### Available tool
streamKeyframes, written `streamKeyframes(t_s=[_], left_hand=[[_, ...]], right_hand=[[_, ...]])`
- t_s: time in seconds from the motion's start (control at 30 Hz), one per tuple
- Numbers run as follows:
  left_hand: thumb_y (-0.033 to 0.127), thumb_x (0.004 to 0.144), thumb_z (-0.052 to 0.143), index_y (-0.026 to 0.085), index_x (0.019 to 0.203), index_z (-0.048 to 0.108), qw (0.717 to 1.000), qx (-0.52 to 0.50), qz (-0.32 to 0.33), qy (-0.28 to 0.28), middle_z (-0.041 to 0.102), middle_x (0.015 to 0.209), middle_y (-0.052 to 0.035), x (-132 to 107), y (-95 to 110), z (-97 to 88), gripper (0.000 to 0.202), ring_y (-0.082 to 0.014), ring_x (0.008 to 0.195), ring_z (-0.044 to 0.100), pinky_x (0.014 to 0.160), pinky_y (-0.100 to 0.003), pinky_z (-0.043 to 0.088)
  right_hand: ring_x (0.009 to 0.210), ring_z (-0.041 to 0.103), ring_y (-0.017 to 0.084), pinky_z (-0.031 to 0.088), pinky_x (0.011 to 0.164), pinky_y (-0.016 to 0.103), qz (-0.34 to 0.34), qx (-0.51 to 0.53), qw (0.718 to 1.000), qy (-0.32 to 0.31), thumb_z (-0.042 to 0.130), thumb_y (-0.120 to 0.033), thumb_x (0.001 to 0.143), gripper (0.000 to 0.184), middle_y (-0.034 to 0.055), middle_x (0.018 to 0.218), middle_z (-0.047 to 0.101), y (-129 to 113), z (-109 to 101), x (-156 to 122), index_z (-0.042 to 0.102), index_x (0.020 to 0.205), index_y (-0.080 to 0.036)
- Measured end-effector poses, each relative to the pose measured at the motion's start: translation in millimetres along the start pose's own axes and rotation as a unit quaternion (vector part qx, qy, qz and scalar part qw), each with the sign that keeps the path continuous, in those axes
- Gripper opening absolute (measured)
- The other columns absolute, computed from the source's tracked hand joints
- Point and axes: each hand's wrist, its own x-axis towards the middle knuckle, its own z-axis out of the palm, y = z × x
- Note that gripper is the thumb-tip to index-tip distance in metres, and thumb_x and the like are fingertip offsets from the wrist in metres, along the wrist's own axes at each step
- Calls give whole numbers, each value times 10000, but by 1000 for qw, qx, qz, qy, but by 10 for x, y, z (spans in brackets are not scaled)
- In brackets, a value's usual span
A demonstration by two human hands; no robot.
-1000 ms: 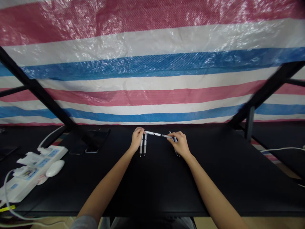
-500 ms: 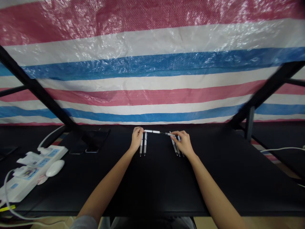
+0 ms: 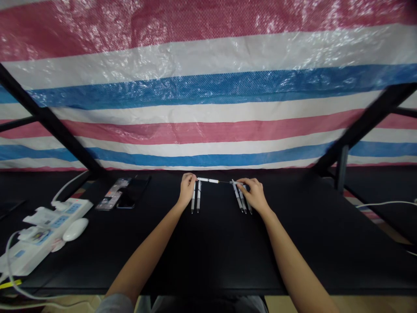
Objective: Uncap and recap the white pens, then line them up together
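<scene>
A striped plastic sheet [image 3: 208, 132] in red, white and blue hangs behind the black table [image 3: 211, 256]; surface glossy and creased. Slanting black bars stand at left [image 3: 61, 131] and right [image 3: 363, 119]. At left, a white power strip [image 3: 46, 239] lies at an angle, plugs inserted, white cords [image 3: 66, 187] attached. A rounded white object [image 3: 76, 230] sits just beside it. Nearby lie two phones: one with lit screen [image 3: 114, 194], the other dark [image 3: 126, 200]. A yellow strip [image 3: 10, 284] shows near the front left edge.
</scene>
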Motion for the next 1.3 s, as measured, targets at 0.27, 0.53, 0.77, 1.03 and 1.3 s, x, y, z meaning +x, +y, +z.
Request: streamKeyframes(t_s=[0.27,0.53,0.77,1.03,1.3], left_hand=[[304,873,457,168,659,582,1000,2,9,2,518,896,-68,1,4,8,283,-178,875,546,740,-288,473],[303,868,458,167,639,564,1000,-1,1,-1,523,903,-69,0,7,8,287,-178,877,544,747,-289,465],[294,867,459,168,630,556,999,-20,-25,20,527,894,-63,17,-48,14,285,-174,885,540,820,-299,436],[315,863,467,168,650,575,998,-38,-42,26,538,920,-61,25,-111,26,280,-169,899,547,833,-290,435],[313,855,466,162,672,589,996,-53,-62,44,546,931,-67,36,-170,24,268,-169,882,554,768,-283,461]], right_hand=[[937,575,236,381,865,425,-55,27,993,-103,386,-309,910,350,46,997,682,-94,38,-24,551,1219,-296],[1036,594,200,415,911,400,-102,112,974,-170,321,-208,914,374,26,1161,638,-197,54,-30,578,1174,-285],[874,603,181,452,806,337,-40,127,985,-106,346,-320,917,298,46,1000,641,-124,69,-18,599,1055,-244],[562,498,140,378,576,262,44,59,997,14,532,-547,785,348,22,729,597,-150,90,-18,600,789,-206],[503,415,127,337,497,242,123,247,960,44,486,-571,790,388,-35,525,439,-143,58,24,559,728,-195]])
